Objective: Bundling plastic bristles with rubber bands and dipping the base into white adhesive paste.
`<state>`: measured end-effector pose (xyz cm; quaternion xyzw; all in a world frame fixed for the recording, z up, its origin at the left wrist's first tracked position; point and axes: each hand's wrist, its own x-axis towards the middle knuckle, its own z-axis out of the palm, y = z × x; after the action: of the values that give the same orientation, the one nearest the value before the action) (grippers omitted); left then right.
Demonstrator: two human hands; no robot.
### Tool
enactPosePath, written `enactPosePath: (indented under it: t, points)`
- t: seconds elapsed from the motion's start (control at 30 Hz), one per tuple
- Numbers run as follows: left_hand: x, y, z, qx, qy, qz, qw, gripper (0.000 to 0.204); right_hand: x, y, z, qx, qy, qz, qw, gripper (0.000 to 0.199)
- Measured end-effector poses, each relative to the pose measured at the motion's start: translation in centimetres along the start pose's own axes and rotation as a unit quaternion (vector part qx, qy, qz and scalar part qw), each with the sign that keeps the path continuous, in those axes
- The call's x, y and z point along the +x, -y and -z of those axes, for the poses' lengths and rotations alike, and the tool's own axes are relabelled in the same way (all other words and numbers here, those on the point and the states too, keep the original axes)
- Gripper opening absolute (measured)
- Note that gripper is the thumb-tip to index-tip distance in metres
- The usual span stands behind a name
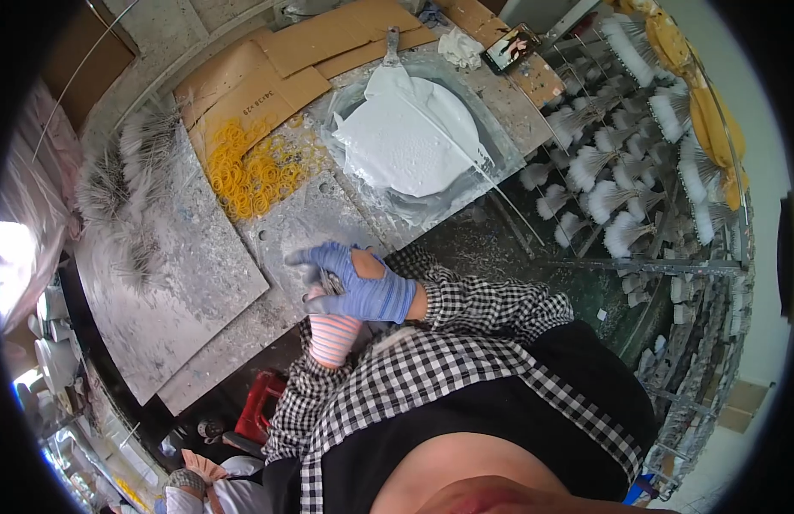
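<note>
Blue glove covers the right hand point(356, 276), whose fingers are curled together around a small grey, paint-smeared item point(321, 280) held against the left hand point(330, 330); what the item is cannot be told. The left hand, in a pink striped glove, sits just beneath, its fingers hidden, so their state cannot be told. Both hands hover over a paint-spattered grey board point(311, 214). Yellow rubber bands point(255, 171) lie beyond, near a basin of white paint point(410, 137). White-tipped brushes point(620, 197) stand on a rack at right.

Blue glove, pink-striped glove, black-and-white checked sleeves and a black apron are worn.
</note>
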<state>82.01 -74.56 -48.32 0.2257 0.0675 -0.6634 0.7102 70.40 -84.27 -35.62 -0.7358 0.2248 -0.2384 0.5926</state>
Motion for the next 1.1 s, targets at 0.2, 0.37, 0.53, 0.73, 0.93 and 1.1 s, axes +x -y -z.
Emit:
enactPosePath:
  t: [0.2,0.37,0.53,0.73,0.93,1.1]
  points:
    - [-4.1,-6.4,-6.9,0.604,0.155,0.129,0.771,0.091,-0.7,-1.5,0.2,0.068,0.086,0.091,0.99,0.036]
    - [-1.3,-5.6,-6.5,0.63,0.182,0.071,0.752,0.074,0.1,-1.2,-0.8,0.188,0.184,0.119,0.957,0.035]
    - [0.2,-2.5,-6.0,0.66,0.223,0.003,0.718,0.054,1.0,-1.3,0.4,0.084,0.202,0.185,0.958,0.026]
    - [-1.7,-5.2,-1.1,0.679,0.283,-0.075,0.673,0.033,2.8,-0.7,2.5,-0.1,0.208,0.25,0.94,0.032]
    - [-0.8,-6.5,-8.3,0.504,0.115,0.096,0.85,0.057,4.4,-0.5,5.0,-0.21,0.083,0.303,0.926,0.025]
    - [-1.4,-4.1,-12.0,0.407,-0.028,0.15,0.9,0.044,4.6,-0.9,6.7,-0.302,0.1,0.283,0.905,0.023]
